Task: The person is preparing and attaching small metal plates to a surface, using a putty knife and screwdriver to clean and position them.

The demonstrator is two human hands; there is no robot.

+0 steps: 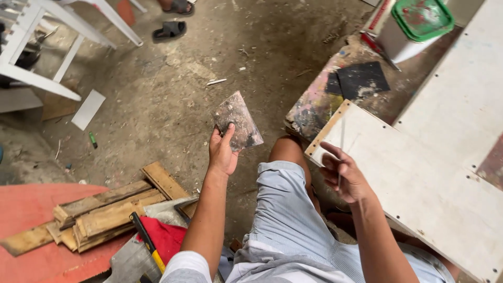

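**A:** What sits closest to you?

**B:** Your own lap, in pale striped shorts [285, 209], seen from above. At your left lie a stack of rough wooden offcuts [99, 215] on a red mat [31, 209], with a yellow-handled tool [148, 243] across a red cloth [165, 236].

**A:** And your hands?

**B:** Your left hand [222, 153] is raised over the floor, thumb and fingers pinched on the lower corner of a worn, grimy square sheet of sandpaper [237, 127], which stands up from the grip. Your right hand [343, 175] rests at the near edge of a large white-painted board [419, 178], fingers curled closed around a thin pale stick or rod [341, 141] that points up across the board.

**A:** How far along does the work look?

**B:** Hard to judge. The sheet is off the board, touching nothing but your hand, and the board's face looks pale and mostly even, with small dark holes along its edges. I would guess any rubbing is paused, not plainly finished.

**A:** Farther out?

**B:** Beyond the board, a paint-stained surface with a black square sheet [362, 78], then a white tub with a green lid [414, 26]. Across the dusty concrete floor [173, 94] are a dark sandal [169, 30] and white plastic chair legs [63, 31].
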